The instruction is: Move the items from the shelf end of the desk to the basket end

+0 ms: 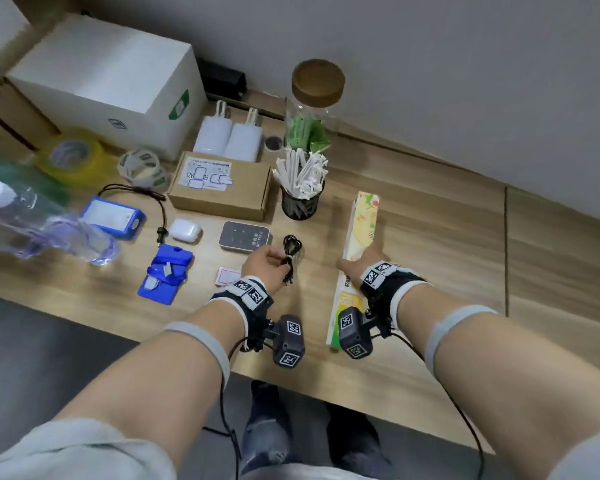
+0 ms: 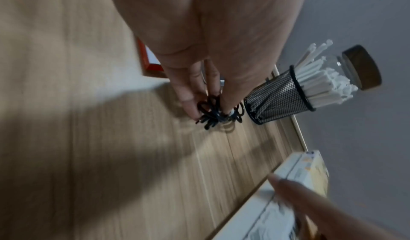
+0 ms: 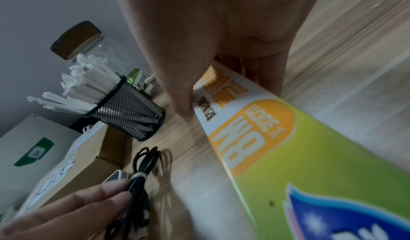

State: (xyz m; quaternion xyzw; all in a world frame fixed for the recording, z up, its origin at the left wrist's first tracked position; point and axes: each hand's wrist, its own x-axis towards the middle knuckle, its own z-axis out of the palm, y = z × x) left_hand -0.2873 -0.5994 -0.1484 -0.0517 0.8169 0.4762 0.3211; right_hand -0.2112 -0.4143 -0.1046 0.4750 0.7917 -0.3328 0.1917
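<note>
Head view: high above the light wood-grain desk (image 1: 430, 209), facing down toward the grey wall at 12 o'clock. Left wrist view: close along the fingers, low over the desk. Right wrist view: equally close. Shared by all three: black mesh cup of white cable ties (image 1: 300, 199) (image 2: 279, 93) (image 3: 131, 114).

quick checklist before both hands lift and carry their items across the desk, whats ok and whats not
1. Left hand pinches the bundled black cable: ok.
2. Cable tie holds the coil together, seen in the right wrist view: ok, though loose ends dangle.
3. Right hand grips the long wrap box, thumb on one side, fingers on the other: ok.
4. Grip sits mid-length on the box: ok.
5. Mesh cup of cable ties stands close by the box's far end: cannot tell if clear.
6. Basket end free: cannot tell, out of view.
</note>
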